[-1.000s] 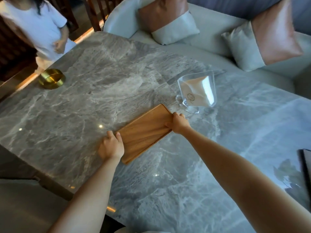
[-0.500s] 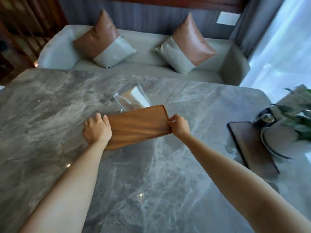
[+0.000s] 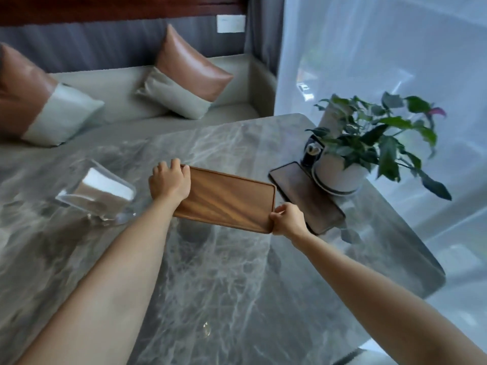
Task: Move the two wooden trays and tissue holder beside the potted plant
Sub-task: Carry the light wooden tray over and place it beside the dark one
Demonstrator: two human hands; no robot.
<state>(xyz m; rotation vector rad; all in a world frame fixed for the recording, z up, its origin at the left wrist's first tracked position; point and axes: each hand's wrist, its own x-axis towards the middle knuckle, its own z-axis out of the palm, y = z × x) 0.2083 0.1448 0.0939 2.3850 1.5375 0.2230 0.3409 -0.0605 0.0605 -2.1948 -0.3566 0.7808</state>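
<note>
The left hand (image 3: 170, 181) and right hand (image 3: 288, 218) grip the two short ends of the light wooden tray (image 3: 226, 198), held above the marble table (image 3: 224, 272). Just right lies a dark tray (image 3: 308, 198) touching the potted plant (image 3: 340, 169). The clear tissue holder (image 3: 98, 192) stands left.

A light wooden tray (image 3: 226, 200) is hanging level above the marble, a darker wooden tray (image 3: 307, 197) is lying flat touching the white potted plant (image 3: 340, 172), and the clear tissue holder (image 3: 98, 192) is sitting tilted further left.
</note>
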